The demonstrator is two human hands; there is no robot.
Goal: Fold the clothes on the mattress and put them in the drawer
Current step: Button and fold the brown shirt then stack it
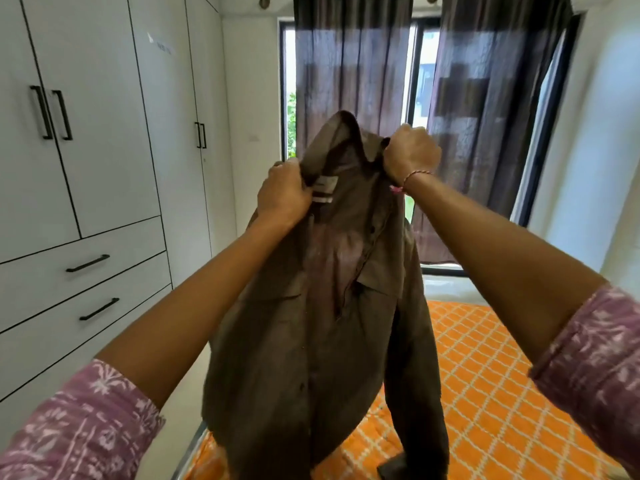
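Observation:
A dark brown button-up shirt [322,306] hangs in the air in front of me, its collar at the top and its hem down near the mattress. My left hand [282,194] grips the collar area on the left side, beside the neck label. My right hand [410,152] grips the collar on the right side, held slightly higher. One long sleeve hangs down on the right. Beneath the shirt lies the mattress [502,375], covered in an orange sheet with a white diamond pattern. Closed drawers [86,265] with black handles sit low in the white wardrobe on the left.
White wardrobe doors [97,116] fill the left wall. A window with dark sheer curtains [353,81] stands straight ahead past the mattress. A white wall borders the mattress on the right. A strip of pale floor runs between wardrobe and mattress.

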